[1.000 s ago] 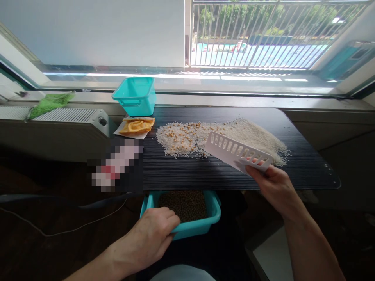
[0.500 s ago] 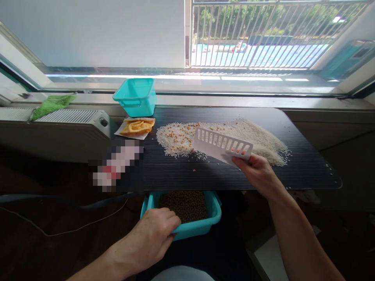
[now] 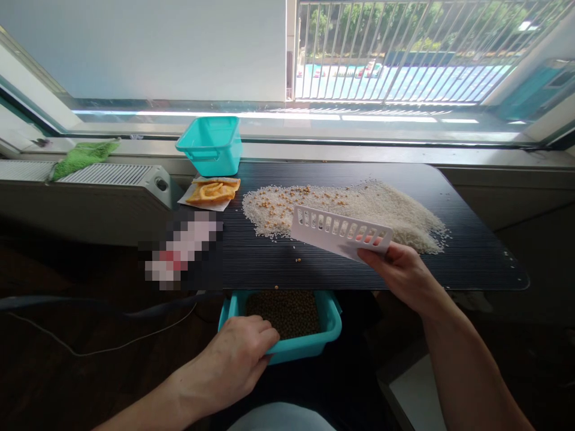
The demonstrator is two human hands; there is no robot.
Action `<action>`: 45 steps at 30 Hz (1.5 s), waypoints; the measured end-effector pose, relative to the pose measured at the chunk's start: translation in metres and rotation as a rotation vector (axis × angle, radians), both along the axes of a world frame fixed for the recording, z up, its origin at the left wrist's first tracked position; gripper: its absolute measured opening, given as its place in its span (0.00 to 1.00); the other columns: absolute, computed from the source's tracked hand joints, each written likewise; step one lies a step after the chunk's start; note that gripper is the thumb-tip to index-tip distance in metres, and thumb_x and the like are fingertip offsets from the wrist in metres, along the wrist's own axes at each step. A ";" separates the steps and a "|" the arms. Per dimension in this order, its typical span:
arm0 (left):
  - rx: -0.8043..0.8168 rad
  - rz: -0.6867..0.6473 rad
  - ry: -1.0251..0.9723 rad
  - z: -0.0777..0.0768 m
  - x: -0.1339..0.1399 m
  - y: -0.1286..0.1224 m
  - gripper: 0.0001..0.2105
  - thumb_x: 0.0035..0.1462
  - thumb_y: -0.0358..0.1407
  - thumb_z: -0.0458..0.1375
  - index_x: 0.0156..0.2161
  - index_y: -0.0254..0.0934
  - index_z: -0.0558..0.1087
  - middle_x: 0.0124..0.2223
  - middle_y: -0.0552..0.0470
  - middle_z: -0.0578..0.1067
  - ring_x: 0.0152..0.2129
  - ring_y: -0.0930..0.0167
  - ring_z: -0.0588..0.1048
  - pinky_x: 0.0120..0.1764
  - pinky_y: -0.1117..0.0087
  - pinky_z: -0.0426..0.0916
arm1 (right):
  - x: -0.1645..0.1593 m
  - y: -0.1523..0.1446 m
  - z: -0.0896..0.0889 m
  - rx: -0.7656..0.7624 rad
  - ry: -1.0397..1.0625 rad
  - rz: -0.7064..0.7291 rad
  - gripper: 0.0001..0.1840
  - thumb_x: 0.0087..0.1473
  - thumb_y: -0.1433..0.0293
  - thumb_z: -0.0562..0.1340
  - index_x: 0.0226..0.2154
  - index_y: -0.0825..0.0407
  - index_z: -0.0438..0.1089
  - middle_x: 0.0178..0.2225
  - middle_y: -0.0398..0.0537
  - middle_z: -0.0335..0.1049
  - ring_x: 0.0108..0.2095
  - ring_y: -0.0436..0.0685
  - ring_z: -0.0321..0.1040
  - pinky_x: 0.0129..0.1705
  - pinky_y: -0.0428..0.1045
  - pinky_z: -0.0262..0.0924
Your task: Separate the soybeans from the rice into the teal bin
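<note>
My left hand (image 3: 247, 347) is closed on the near left rim of a teal plastic bin (image 3: 305, 349). Many small round brownish seeds, like dried peas (image 3: 287, 312), lie inside that bin, just below the table's front edge. With my right hand (image 3: 395, 269) I grip one end of a flat white plastic strip (image 3: 332, 237) with a row of slots. The strip is tilted over the near side of a spread of white rice (image 3: 390, 209). Yellowish peas (image 3: 291, 200) are scattered over the left part of the rice.
A second teal bin (image 3: 213, 143) stands at the table's back left, by the window sill. In front of it, yellow-orange food (image 3: 213, 191) rests on white paper. A green cloth (image 3: 83, 158) lies on the radiator (image 3: 108, 185). A blurred-out patch (image 3: 184, 248) covers something at left.
The white strip has dropped slightly and tipped nearer the table, with my right hand a little lower. A pea now shows at the table's front edge. My left hand stays on the bin.
</note>
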State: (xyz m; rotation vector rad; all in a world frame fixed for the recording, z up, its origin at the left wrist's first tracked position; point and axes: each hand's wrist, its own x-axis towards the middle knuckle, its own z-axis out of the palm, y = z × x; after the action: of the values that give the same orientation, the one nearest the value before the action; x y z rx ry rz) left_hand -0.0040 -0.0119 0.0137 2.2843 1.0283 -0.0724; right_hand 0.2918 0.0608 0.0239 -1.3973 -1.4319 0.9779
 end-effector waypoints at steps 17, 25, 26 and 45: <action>-0.002 -0.013 0.013 0.004 0.002 0.001 0.06 0.55 0.25 0.53 0.32 0.37 0.67 0.34 0.51 0.73 0.32 0.67 0.71 0.35 0.68 0.63 | 0.013 -0.021 0.006 -0.068 0.000 0.000 0.24 0.42 0.48 0.69 0.37 0.48 0.80 0.40 0.49 0.80 0.45 0.66 0.74 0.54 0.62 0.65; 0.012 -0.033 0.020 0.002 0.001 0.000 0.06 0.54 0.24 0.54 0.32 0.37 0.67 0.34 0.51 0.73 0.32 0.66 0.71 0.35 0.68 0.64 | 0.015 -0.042 0.005 -0.110 -0.042 0.153 0.20 0.50 0.52 0.66 0.39 0.48 0.80 0.42 0.50 0.79 0.46 0.65 0.75 0.54 0.60 0.66; 0.013 -0.034 0.023 0.002 0.001 0.000 0.06 0.54 0.24 0.54 0.32 0.37 0.67 0.34 0.51 0.73 0.32 0.66 0.71 0.35 0.67 0.64 | 0.011 -0.041 0.004 -0.092 -0.037 0.156 0.20 0.51 0.53 0.66 0.40 0.48 0.80 0.42 0.50 0.79 0.46 0.64 0.74 0.54 0.59 0.66; -0.005 -0.006 0.022 0.002 -0.001 -0.003 0.06 0.56 0.25 0.52 0.34 0.37 0.68 0.35 0.50 0.74 0.35 0.65 0.72 0.38 0.66 0.66 | -0.075 -0.048 -0.042 0.234 -0.117 0.139 0.20 0.59 0.74 0.56 0.50 0.43 0.74 0.49 0.45 0.76 0.49 0.57 0.73 0.53 0.54 0.67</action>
State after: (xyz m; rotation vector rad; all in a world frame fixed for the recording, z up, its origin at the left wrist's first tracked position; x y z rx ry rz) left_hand -0.0049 -0.0147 0.0158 2.2868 1.0312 -0.1036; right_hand 0.2170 0.0131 -0.0177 -1.2114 -1.6913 0.7949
